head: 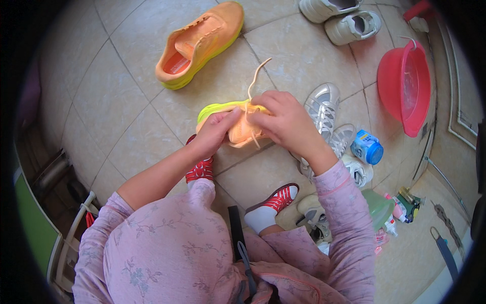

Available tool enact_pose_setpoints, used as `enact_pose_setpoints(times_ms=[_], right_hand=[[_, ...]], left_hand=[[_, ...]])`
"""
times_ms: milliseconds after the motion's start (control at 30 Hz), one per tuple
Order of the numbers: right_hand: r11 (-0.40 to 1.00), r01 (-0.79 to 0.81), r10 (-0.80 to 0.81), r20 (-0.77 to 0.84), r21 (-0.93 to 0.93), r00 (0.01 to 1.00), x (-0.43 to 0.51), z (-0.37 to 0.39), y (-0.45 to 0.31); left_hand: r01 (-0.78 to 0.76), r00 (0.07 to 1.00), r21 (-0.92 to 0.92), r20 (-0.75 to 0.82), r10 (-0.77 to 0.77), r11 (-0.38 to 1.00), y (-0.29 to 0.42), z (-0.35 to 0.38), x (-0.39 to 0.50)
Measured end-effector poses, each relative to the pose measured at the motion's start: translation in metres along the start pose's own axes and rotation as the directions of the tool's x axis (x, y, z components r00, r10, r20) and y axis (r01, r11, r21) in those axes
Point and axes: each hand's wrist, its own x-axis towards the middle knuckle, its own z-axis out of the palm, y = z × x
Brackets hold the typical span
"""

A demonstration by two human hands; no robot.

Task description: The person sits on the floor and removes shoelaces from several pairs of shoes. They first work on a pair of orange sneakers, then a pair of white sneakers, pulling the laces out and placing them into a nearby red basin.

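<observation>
An orange sneaker with a yellow-green sole is held between both hands above the tiled floor. My left hand grips the shoe by its opening, the thumb near the tongue. At the eyelets, the fingers of my right hand pinch the shoe's upper edge or its lace; which one cannot be told. A pale orange shoelace runs through the front eyelets, one end sticking up past the sole, a shorter end hanging on the near side. The matching orange sneaker lies on the floor beyond, its eyelets unlaced.
Silver sneakers, a blue-lidded container and a white shoe stand at the right. Farther off are pale sneakers and a red basin. A green bowl lies by small bottles. Feet in red sandals are below.
</observation>
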Motion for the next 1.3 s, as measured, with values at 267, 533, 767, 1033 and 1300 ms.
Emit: enact_pose_setpoints(times_ms=[267, 533, 767, 1033, 1300], right_hand=[[0.991, 0.049, -0.045, 0.03, -0.122, 0.999, 0.0, 0.007, 0.005], [0.723, -0.55, 0.685, -0.333, 0.419, 0.647, -0.008, 0.037, -0.005], [0.981, -0.183, 0.193, -0.169, 0.07, 0.967, -0.005, -0.001, -0.004], [0.945, -0.306, 0.321, -0.162, 0.113, 0.933, -0.002, 0.002, -0.007], [0.564, -0.59, 0.615, 0.184, 0.578, 0.767, -0.01, 0.029, -0.014]], left_hand=[[-0.047, 0.999, -0.012, -0.008, 0.047, 0.999, 0.002, 0.001, -0.001], [0.0, 0.999, 0.019, -0.035, 0.001, 1.0, 0.001, 0.001, 0.007], [-0.012, 0.999, -0.003, -0.047, 0.011, 1.0, 0.001, 0.003, 0.002], [-0.02, 0.995, -0.077, -0.101, 0.012, 0.997, 0.005, 0.008, -0.002], [-0.032, 0.998, 0.028, -0.047, 0.033, 0.999, -0.009, -0.006, 0.007]])
